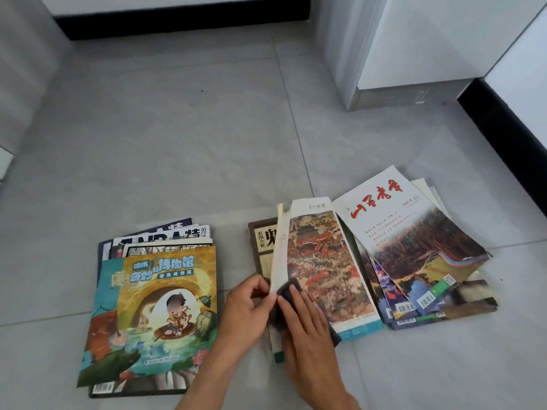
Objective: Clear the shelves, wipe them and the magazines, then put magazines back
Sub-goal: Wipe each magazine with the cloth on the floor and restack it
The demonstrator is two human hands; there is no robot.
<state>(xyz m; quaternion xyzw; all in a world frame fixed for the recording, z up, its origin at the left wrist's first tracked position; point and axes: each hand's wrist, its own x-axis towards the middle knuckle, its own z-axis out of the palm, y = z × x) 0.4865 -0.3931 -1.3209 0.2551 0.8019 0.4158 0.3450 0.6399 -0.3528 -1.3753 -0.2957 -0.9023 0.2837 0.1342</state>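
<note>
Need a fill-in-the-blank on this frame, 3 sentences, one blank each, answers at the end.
1. The right hand presses a dark ____ against the painting-cover magazine.
2. The left hand pinches that magazine's ____ edge.
3. The cartoon-cover magazine tops the stack on the ____ side of the floor.

Missing words: cloth; left; left
</note>
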